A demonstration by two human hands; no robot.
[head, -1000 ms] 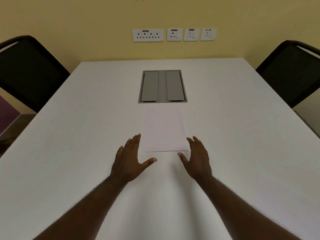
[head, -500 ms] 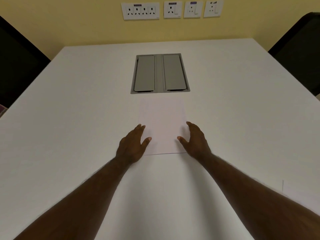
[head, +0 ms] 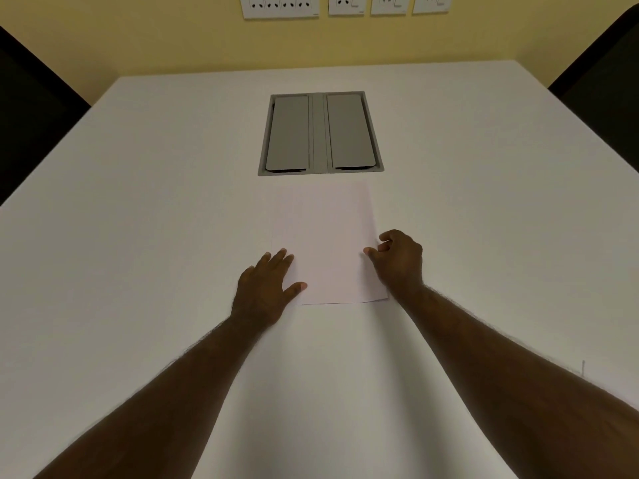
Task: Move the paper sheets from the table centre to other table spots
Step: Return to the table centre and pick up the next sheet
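A pale sheet of paper lies flat at the middle of the white table, just in front of the grey cable box. My left hand rests flat with fingers spread on the sheet's near left corner. My right hand is at the sheet's right edge, thumb and curled fingers pinched at that edge. Whether the edge is lifted I cannot tell.
A grey two-lid cable box is set into the table beyond the sheet. Black chairs stand at the far left and far right. Wall sockets line the yellow wall. A faint paper edge shows at the near right.
Both hands moved forward onto the sheet. The left hand settled flat on its near left corner; the right hand went to the right edge and curled its fingers. The camera tilted down and closer.
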